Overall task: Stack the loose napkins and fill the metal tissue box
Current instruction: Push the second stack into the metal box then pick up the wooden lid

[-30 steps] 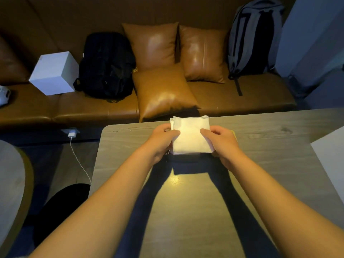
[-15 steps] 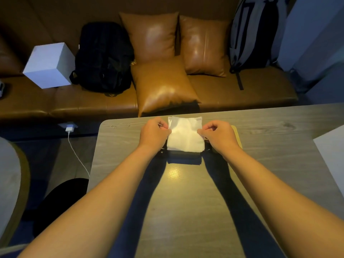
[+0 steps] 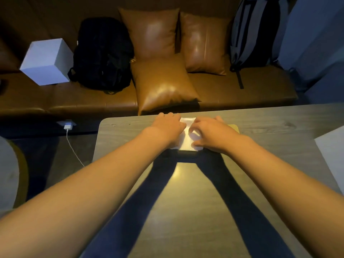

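A white napkin stack (image 3: 186, 141) lies at the table's far edge, sitting in the metal tissue box (image 3: 187, 152), of which only a dark front rim shows below the paper. My left hand (image 3: 167, 129) lies flat over the stack's left side and presses on it. Over the right side is my right hand (image 3: 212, 135), fingertips down on the top napkin. Only a narrow strip of white shows between the two hands. A yellowish flat piece (image 3: 234, 127) pokes out just right of my right hand.
The grey wooden table (image 3: 186, 202) carries a white sheet (image 3: 333, 157) at its right edge. Behind it a brown leather sofa holds cushions (image 3: 162, 84), a black backpack (image 3: 102, 54), a grey backpack (image 3: 256, 32) and a white cube box (image 3: 46, 62). A charger cable (image 3: 71, 144) runs across the floor at left.
The stack, held upright and pinched at both sides before, has gone down into the box. Both hands have moved on top of it and now press it down.
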